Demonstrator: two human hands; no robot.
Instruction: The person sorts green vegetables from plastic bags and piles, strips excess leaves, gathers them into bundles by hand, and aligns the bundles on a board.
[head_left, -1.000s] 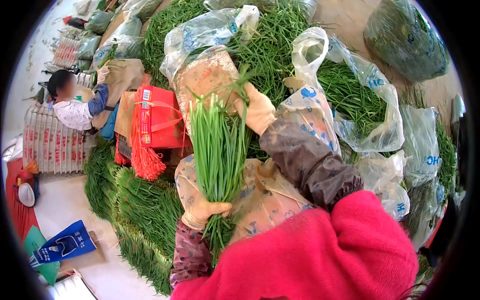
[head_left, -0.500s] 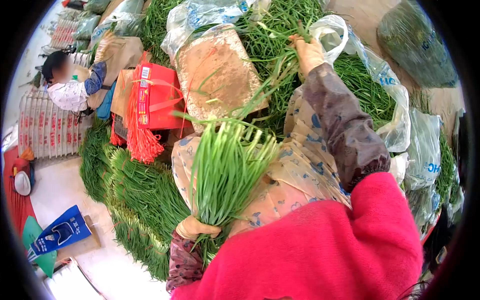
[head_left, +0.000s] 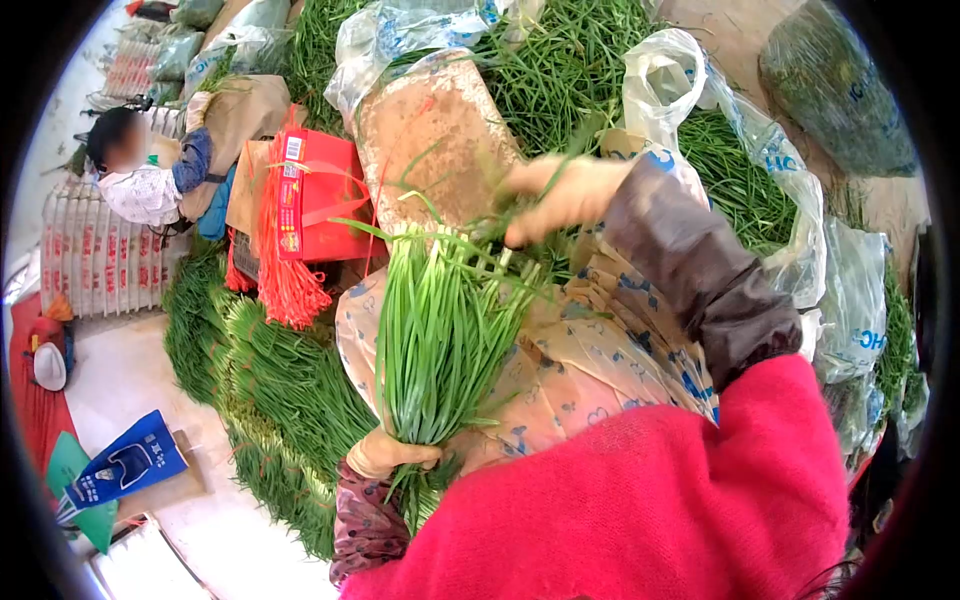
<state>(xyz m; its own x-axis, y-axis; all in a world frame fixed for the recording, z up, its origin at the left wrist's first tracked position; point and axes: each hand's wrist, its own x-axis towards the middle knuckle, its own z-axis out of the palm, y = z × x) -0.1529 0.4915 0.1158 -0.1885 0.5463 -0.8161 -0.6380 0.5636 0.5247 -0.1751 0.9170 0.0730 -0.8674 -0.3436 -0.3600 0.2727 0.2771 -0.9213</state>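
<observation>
My left hand (head_left: 388,455), in a pale glove, is wrapped round the lower end of a thick bunch of green garlic chives (head_left: 432,330). The bunch stands upright over my patterned apron (head_left: 580,375), its pale cut ends at the top. My right hand (head_left: 568,195), also gloved, is smeared by motion just above and right of those ends. Whether its fingers hold any stalks I cannot make out. Beyond it sits a worn, dirt-stained board (head_left: 430,140) with a few loose leaves on it.
A red box (head_left: 325,190) with red ties (head_left: 285,285) stands left of the board. Tied chive bundles (head_left: 290,390) line the floor at left. Loose chives (head_left: 560,70) and an open plastic bag (head_left: 800,230) lie ahead and right. Another person (head_left: 140,175) sits at far left.
My right hand has come down and left from the loose chives beside the plastic bag to near the top of the bunch. My left hand keeps its hold, almost unmoved.
</observation>
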